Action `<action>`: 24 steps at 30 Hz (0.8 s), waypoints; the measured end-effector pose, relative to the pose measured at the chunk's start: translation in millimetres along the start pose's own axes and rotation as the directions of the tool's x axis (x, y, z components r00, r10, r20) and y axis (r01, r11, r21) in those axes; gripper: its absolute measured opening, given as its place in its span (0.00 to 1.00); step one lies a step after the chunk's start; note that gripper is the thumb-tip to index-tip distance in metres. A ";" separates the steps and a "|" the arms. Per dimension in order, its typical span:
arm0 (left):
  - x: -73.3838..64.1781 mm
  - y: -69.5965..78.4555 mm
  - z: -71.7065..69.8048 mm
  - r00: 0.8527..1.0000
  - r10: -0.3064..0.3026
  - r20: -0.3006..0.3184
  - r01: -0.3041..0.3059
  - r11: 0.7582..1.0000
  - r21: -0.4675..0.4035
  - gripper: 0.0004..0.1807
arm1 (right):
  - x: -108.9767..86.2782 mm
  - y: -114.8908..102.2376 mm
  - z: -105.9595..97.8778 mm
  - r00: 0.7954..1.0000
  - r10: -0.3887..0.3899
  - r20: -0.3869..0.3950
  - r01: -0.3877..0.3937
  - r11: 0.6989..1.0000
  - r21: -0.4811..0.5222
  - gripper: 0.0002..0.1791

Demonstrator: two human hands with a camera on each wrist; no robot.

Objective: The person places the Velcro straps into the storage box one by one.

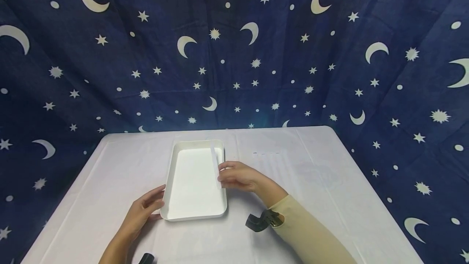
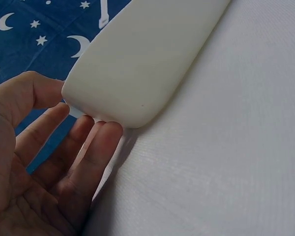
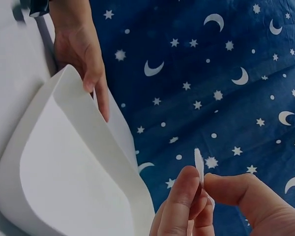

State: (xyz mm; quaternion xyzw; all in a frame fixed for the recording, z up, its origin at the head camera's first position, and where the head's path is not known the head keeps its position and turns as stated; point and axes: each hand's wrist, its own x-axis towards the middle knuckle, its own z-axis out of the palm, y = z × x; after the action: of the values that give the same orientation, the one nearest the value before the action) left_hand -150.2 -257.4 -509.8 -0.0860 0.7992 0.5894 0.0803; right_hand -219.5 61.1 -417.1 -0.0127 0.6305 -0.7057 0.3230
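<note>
A white rectangular tray (image 1: 194, 182) with raised walls lies on the table. Over its right side, a thin white strip (image 1: 214, 157) runs lengthwise near the wall. My right hand (image 1: 236, 176) pinches that strip between thumb and fingers at the tray's right rim; the right wrist view shows the strip's end (image 3: 199, 162) standing up from the fingertips. On the other side, my left hand (image 1: 144, 207) has its fingertips against the outside of the left wall, close to the near corner. Its fingers (image 2: 101, 147) are loosely bent there, with the thumb by the rim.
Several faint pale strips (image 1: 272, 168) lie side by side on the white table (image 1: 121, 166), right of the tray. Black wrist mounts (image 1: 258, 222) sit on the forearms. A dark blue curtain (image 1: 234, 52) with moons and stars hangs behind the table.
</note>
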 end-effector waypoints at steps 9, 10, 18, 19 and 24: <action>-2.2 0.7 -0.8 1.000 0.012 0.010 -0.012 1.000 -0.015 0.34 | 9.3 8.5 14.2 1.000 0.021 0.007 -0.021 1.000 0.005 0.16; -2.0 0.6 -0.7 1.000 0.008 0.007 -0.008 1.000 -0.018 0.34 | 10.4 9.5 15.3 1.000 0.018 0.007 -0.018 1.000 0.009 0.16; -2.4 0.2 -0.5 1.000 0.019 -0.004 -0.019 0.999 -0.028 0.33 | 20.4 17.9 23.8 1.000 0.028 0.009 -0.028 0.999 -0.022 0.17; -2.6 -0.3 -0.5 1.000 0.021 -0.005 -0.021 0.999 -0.029 0.33 | 21.4 18.9 25.1 0.999 0.032 0.009 -0.031 0.999 -0.026 0.18; -3.6 -2.0 -0.7 1.000 0.027 -0.004 -0.027 0.999 -0.030 0.34 | 25.9 22.6 32.2 0.999 0.053 0.012 -0.052 0.998 -0.027 0.17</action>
State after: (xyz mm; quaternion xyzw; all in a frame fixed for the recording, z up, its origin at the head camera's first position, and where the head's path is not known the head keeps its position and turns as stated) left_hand -146.3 -258.5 -510.7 -0.0773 0.7914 0.6024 0.0694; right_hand -216.3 20.6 -440.9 -0.0049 0.6378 -0.6885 0.3452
